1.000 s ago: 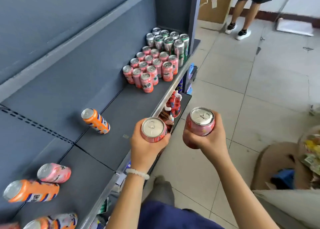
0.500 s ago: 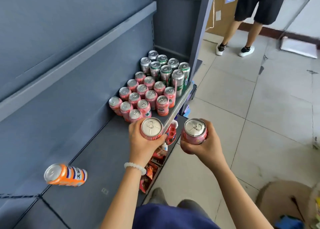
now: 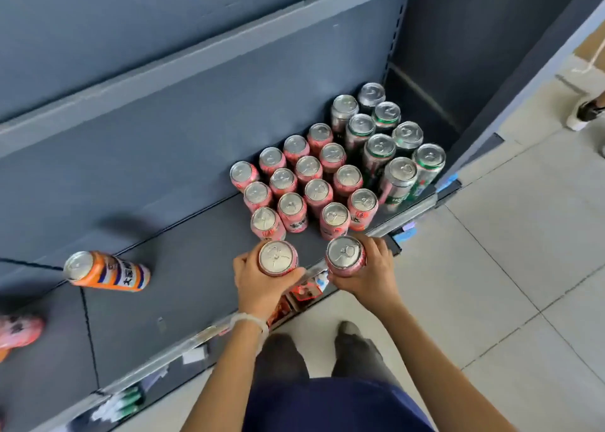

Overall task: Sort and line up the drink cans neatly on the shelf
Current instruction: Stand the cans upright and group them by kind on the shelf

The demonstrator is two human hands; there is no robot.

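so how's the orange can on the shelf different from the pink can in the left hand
The orange can lies on its side on the shelf, untouched; the pink can is upright, gripped by the left hand. The orange can has orange and white bands with dark lettering; the pink can is plain pink at this angle. Both have silver pull-tab tops.

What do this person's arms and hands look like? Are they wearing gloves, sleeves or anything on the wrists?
No gloves: both the left hand and the right hand are bare, and both forearms are bare as far as the picture shows, with no sleeves in sight. The only thing worn is a white beaded bracelet around the left wrist.
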